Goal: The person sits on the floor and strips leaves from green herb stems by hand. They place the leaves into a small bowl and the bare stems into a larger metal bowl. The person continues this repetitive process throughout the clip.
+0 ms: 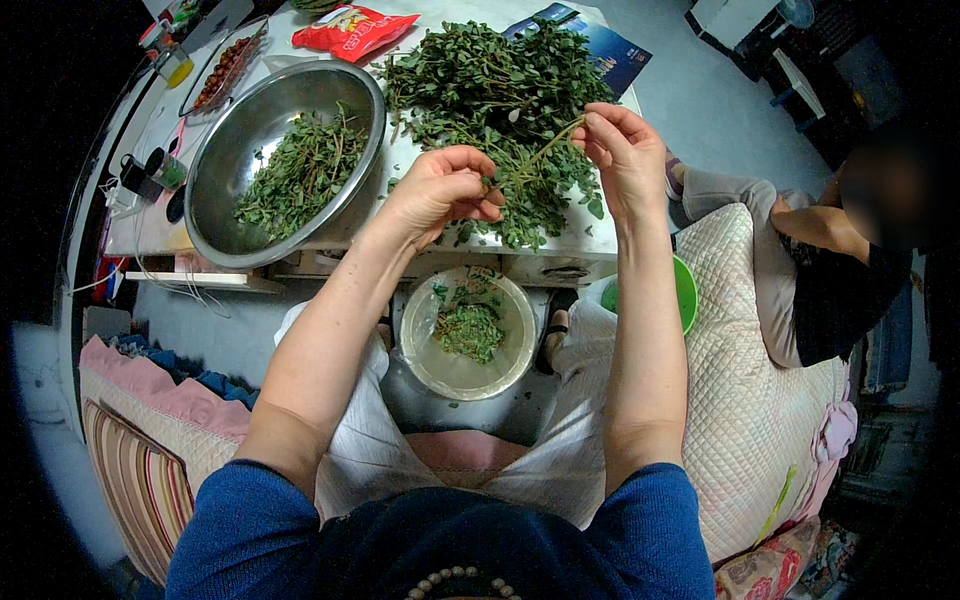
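A large heap of leafy purslane-like greens (495, 82) covers the tabletop in front of me. My right hand (621, 146) pinches the end of a long pale stem (553, 148) between thumb and fingertips, at the heap's right side. The stem slants down to the left, over the greens. My left hand (450, 184) is curled at the heap's near left edge, with a bit of green leaf (487, 181) at its thumb and forefinger. To the left, a wide steel basin (225, 157) holds a smaller pile of greens (304, 172).
Between my knees stands a lined bucket (415, 352) with plant scraps (471, 331). A green tub (685, 292) is partly behind my right forearm. A red snack bag (352, 31), a glass tray of red fruit (223, 71) and a dark printed sheet (626, 60) lie farther back. A person (817, 225) sits at right.
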`<state>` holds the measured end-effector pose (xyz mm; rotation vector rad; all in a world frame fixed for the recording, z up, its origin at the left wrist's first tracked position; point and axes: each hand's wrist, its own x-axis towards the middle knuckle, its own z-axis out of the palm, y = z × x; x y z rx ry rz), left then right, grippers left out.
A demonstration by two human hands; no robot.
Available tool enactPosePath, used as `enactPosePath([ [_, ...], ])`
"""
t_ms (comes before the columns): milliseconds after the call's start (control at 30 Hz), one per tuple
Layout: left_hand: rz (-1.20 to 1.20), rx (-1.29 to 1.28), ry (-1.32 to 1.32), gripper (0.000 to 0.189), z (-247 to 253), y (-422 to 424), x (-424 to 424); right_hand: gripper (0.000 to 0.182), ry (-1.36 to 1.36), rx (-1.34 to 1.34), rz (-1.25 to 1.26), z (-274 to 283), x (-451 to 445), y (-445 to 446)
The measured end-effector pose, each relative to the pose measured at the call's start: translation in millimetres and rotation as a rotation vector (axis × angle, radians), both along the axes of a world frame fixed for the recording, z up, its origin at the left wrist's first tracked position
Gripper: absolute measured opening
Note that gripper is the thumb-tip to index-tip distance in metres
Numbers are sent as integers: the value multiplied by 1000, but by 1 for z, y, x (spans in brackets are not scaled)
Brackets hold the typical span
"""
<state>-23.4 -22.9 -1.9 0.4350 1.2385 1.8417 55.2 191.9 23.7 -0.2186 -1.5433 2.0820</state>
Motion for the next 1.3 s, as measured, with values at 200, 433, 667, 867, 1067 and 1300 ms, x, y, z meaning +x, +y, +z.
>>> enactPosePath([
  [200,-6,-6,58,24,-5,5,3,14,11,16,-3,0,0,-1],
  [433,-360,-189,337,35,-1,0,0,13,19,64,3,4,2,-2],
  [667,-143,-326,916,41,4,-9,-11,13,16,174,122,7,4,-9],
  [867,162,-35,519,18,11,10,0,11,-40,191,226,-1,-1,-31],
  [1067,180,-44,512,9,9,12,-1,11,-83,206,244,-3,-4,-41],
  [1300,65,-165,712,12,19,2,6,11,-84,206,118,-2,-3,-28],
])
